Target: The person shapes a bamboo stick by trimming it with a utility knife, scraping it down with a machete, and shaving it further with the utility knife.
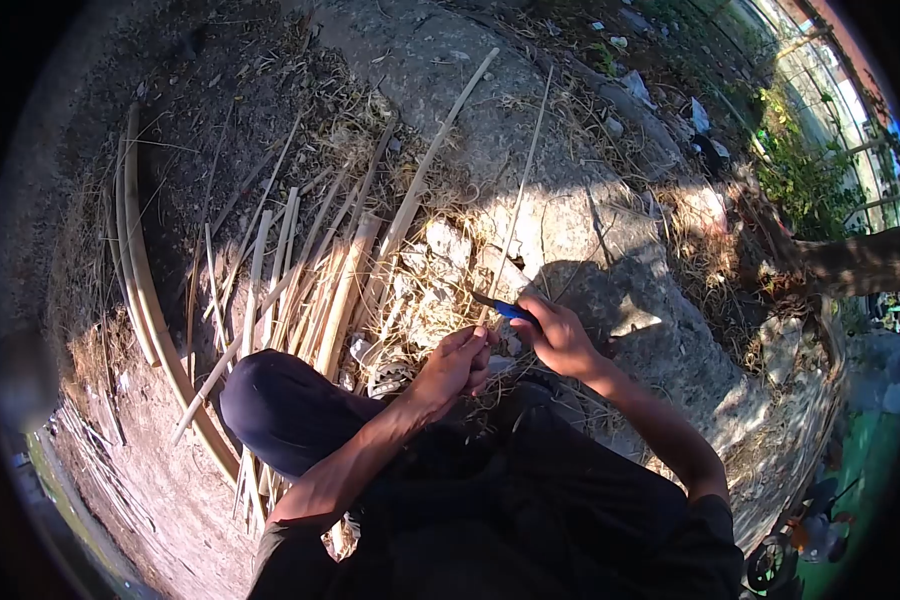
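My left hand [453, 372] is closed in a pinch on the lower end of a long thin strip [522, 190], which points up and away over the rock. Close to its right, my right hand [558, 338] is wrapped round the blue handle of a knife [510, 311]. The dark blade points left and lies near the strip, just above my left fingertips. Whether the blade touches the strip I cannot tell. Pale shavings [440, 275] lie on the ground beyond my hands.
Several split strips [342, 300] lie left of my hands, beside my bent knee [288, 408]. Long curved poles [160, 310] lie farther left. A large rock [610, 240] stretches ahead and right. A tree trunk [855, 262] and green plants [805, 185] stand at the right.
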{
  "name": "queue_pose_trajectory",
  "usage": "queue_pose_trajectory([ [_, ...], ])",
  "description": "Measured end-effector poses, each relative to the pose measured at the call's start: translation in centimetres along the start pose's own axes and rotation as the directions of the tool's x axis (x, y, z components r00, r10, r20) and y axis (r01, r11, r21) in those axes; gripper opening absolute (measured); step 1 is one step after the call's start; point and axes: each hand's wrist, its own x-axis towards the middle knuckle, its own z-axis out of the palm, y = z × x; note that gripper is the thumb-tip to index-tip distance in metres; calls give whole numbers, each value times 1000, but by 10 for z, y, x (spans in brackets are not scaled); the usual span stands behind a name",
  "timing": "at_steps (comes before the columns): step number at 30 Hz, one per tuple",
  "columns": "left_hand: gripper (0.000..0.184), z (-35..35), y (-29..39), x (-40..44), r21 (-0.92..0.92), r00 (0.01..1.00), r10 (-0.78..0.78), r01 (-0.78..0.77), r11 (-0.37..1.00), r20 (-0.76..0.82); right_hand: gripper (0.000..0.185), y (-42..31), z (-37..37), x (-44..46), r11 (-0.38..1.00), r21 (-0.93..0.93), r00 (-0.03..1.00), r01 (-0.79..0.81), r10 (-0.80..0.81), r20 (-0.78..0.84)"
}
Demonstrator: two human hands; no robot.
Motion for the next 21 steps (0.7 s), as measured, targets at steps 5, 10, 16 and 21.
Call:
queue_pose_trajectory([
  [5, 26, 1, -8, -2, 4, 998, -26, 26, 1000, -49, 27, 6, 16, -13, 997, 18, 995, 74, -73, -70],
  [10, 25, 1, -8, -2, 34, 998, -26, 28, 999, -52, 26, -9, 3, -2, 999, -33, 1000, -11, 12, 25],
  [16, 25, 2, -8, -2, 1, 998, -44, 44, 999, -45, 25, -8, 2, 0, 995, -87, 989, -41, 53, 141],
  [21, 25, 5, -5, -5, -21, 997, -57, 56, 998, -44, 29, 4, 5, 1, 994, -104, 995, 19, -8, 104],
])
